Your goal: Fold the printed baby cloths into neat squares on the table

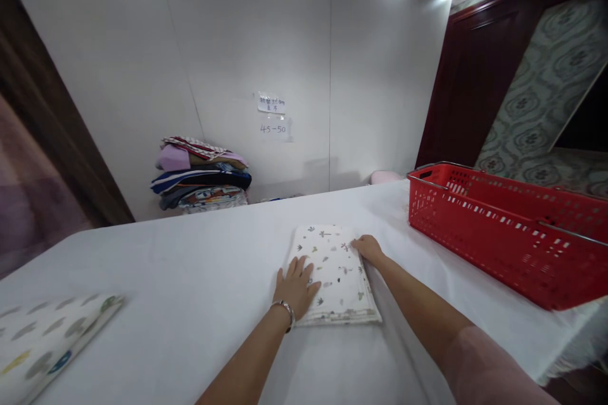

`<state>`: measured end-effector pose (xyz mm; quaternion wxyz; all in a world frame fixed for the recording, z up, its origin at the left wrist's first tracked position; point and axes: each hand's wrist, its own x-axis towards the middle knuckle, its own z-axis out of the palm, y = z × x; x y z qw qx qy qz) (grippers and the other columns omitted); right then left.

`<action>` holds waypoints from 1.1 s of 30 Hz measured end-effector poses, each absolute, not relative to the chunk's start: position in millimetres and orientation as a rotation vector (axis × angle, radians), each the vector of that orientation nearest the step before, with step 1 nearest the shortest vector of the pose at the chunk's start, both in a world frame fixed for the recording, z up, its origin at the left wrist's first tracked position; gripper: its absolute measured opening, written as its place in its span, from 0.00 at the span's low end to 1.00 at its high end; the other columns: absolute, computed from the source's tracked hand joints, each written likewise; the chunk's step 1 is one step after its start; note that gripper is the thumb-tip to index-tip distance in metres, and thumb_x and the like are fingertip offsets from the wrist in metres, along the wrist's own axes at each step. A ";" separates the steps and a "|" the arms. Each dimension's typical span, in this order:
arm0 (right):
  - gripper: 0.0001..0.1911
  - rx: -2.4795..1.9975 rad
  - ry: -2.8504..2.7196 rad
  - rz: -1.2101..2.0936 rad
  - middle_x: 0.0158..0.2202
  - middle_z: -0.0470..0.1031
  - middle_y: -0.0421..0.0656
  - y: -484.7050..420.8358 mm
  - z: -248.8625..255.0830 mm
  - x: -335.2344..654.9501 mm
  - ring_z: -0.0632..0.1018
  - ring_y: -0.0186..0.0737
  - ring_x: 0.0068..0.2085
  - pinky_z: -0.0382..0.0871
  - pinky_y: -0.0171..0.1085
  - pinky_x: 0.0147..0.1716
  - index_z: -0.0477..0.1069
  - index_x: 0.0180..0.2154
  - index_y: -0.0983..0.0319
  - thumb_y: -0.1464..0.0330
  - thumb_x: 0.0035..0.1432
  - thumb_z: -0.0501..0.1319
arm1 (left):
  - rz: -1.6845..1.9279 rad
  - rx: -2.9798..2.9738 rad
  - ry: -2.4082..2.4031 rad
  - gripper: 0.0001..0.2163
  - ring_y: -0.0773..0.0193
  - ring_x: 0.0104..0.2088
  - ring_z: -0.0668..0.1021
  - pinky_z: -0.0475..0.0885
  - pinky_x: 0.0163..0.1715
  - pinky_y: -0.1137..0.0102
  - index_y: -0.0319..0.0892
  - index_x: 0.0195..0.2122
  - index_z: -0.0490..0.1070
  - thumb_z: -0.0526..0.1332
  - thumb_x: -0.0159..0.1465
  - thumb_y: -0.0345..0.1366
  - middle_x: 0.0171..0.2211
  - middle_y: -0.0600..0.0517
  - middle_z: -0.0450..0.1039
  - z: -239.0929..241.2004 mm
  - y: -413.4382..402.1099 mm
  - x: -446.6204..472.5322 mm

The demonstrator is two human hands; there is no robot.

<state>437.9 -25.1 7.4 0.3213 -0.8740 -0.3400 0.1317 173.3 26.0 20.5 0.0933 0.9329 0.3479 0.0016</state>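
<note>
A folded white cloth (337, 275) with small printed plants and shapes lies flat on the white-covered table. My left hand (295, 288), with a bracelet at the wrist, rests palm down on its left side, fingers spread. At the upper right edge, my right hand (368, 249) is closed with the thumb and fingers around the cloth's border. The layers of the fold show along the near edge. Another folded cloth (52, 335), white with larger grey, yellow and blue motifs, lies at the table's near left and is cut off by the frame.
On the right of the table stands a red plastic basket (479, 237) with metal handles. Beyond the far edge, a stack of folded fabrics (204, 177) sits against the white wall. Two paper notes (274, 129) are stuck there. A brown curtain (52, 101) hangs at left.
</note>
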 end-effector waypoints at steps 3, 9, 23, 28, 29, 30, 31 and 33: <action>0.12 -2.309 -0.912 0.350 0.28 0.75 0.46 -18.9 11.0 439.8 0.74 0.39 0.30 0.58 0.31 0.24 0.71 0.25 0.65 0.63 0.46 0.57 | 0.010 2.770 1.040 0.27 0.56 0.63 0.42 0.43 0.58 0.49 0.46 0.61 0.51 0.39 0.62 0.49 0.65 0.55 0.36 21.6 25.8 173.6; 0.12 -2.374 -0.910 0.304 0.32 0.75 0.46 -17.3 9.4 439.7 0.74 0.40 0.34 0.60 0.32 0.27 0.71 0.31 0.65 0.65 0.49 0.54 | 0.004 2.770 1.042 0.27 0.56 0.63 0.41 0.43 0.58 0.49 0.47 0.61 0.50 0.39 0.62 0.49 0.65 0.55 0.36 22.2 24.5 173.0; 0.36 -2.494 -1.474 0.119 0.64 0.41 0.52 8.3 14.7 405.5 0.41 0.50 0.63 0.36 0.50 0.58 0.49 0.60 0.69 0.52 0.58 0.47 | 0.007 2.760 1.056 0.26 0.56 0.63 0.42 0.41 0.58 0.49 0.47 0.61 0.50 0.40 0.62 0.48 0.64 0.54 0.37 23.9 21.8 173.4; 0.36 -2.556 -1.469 0.139 0.64 0.42 0.52 7.5 3.8 411.2 0.42 0.50 0.63 0.35 0.52 0.57 0.50 0.60 0.67 0.50 0.58 0.45 | 0.024 2.747 1.046 0.26 0.55 0.63 0.42 0.41 0.58 0.49 0.47 0.61 0.51 0.40 0.62 0.48 0.65 0.53 0.37 20.0 23.3 173.5; 0.37 -2.549 -1.466 0.133 0.64 0.42 0.52 7.0 3.9 411.7 0.41 0.49 0.63 0.35 0.52 0.57 0.50 0.60 0.67 0.50 0.58 0.45 | 0.027 2.745 1.043 0.26 0.55 0.63 0.42 0.41 0.58 0.49 0.47 0.61 0.51 0.41 0.62 0.48 0.65 0.53 0.37 19.7 23.5 173.7; 0.37 -2.542 -1.461 0.142 0.64 0.41 0.52 6.6 4.7 412.2 0.41 0.49 0.63 0.35 0.52 0.57 0.49 0.60 0.67 0.50 0.58 0.45 | 0.028 2.744 1.040 0.26 0.55 0.63 0.42 0.42 0.58 0.49 0.47 0.61 0.51 0.41 0.62 0.48 0.65 0.53 0.37 19.6 23.7 173.9; 0.37 -2.536 -1.454 0.165 0.64 0.40 0.52 6.3 6.4 412.5 0.41 0.49 0.63 0.36 0.53 0.57 0.48 0.60 0.67 0.50 0.58 0.45 | 0.028 2.745 1.036 0.26 0.55 0.63 0.42 0.42 0.58 0.48 0.47 0.61 0.51 0.41 0.62 0.48 0.65 0.53 0.37 19.5 23.9 174.1; 0.36 -2.532 -1.444 0.241 0.64 0.41 0.51 5.8 12.1 413.1 0.42 0.50 0.63 0.39 0.54 0.57 0.49 0.60 0.66 0.50 0.58 0.46 | 0.029 2.753 1.025 0.26 0.55 0.63 0.42 0.43 0.58 0.48 0.47 0.61 0.50 0.41 0.63 0.48 0.65 0.53 0.37 19.5 24.0 174.5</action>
